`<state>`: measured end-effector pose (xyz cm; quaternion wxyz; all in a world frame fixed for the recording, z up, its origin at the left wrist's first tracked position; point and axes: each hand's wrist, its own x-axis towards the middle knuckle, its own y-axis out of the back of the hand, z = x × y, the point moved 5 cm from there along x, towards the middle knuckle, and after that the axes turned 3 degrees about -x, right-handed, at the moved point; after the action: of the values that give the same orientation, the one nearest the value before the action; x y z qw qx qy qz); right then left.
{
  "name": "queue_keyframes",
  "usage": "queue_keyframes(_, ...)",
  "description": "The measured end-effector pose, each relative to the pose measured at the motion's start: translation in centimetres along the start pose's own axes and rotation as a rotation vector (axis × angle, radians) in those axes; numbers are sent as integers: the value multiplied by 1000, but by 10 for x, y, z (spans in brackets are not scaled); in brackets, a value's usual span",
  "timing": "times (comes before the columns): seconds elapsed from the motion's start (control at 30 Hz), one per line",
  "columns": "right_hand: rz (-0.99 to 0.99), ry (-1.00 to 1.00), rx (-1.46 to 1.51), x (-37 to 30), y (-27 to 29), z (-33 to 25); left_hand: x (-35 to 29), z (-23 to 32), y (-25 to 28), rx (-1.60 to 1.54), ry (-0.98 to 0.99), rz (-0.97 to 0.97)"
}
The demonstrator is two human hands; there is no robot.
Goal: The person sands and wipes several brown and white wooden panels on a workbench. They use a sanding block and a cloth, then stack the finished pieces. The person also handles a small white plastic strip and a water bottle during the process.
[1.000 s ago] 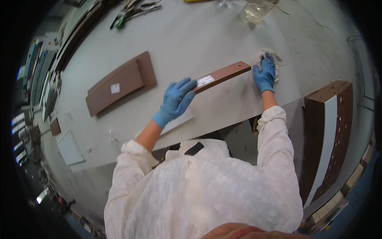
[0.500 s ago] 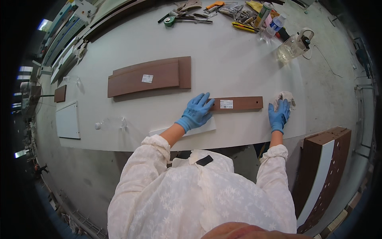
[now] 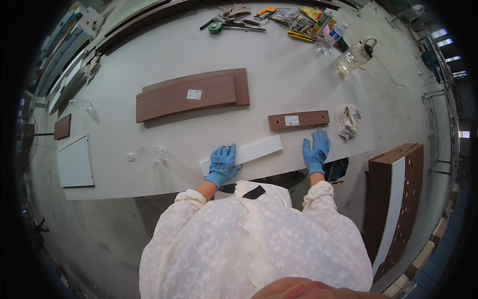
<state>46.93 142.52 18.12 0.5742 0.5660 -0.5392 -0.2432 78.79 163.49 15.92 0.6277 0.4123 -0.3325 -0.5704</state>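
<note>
My left hand [image 3: 222, 166], in a blue glove, is closed over the left part of a narrow white strip [image 3: 260, 149] at the table's near edge. Its fingers reach across the strip and the thumb lies by the near side. My right hand [image 3: 315, 153], gloved in blue too, is open and holds nothing, thumb apart, just below a short brown board [image 3: 309, 119]. That board has a white label and a hole near each end. Right of it lies a crumpled pale cloth [image 3: 349, 122], apart from both hands.
Two stacked brown panels [image 3: 186, 98] lie left of centre on the white table [image 3: 164, 184]. Clear bottles [image 3: 147, 155] and a white panel [image 3: 75, 162] are at left. Tools, a tape measure [image 3: 215, 28] and a water jug [image 3: 354, 56] line the far side. Brown boards [image 3: 393, 209] stand at right.
My left hand has gone from the brown board to the white strip, which now lies more slanted. My right hand has let go of the cloth and drawn back left.
</note>
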Motion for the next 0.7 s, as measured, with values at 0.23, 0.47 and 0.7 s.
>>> queue_keyframes(0.23, -56, 38, 137, -21, 2, -60, 6, -16, 24, -31, -89, 90)
queue_keyframes(0.47, 9, -43, 438, 18, -11, -48, 49, -39, 74, -28, -95, 345)
queue_keyframes(0.7, -222, -325, 707, 120, -50, -37, 128, -107, 118, 119, 5, 347)
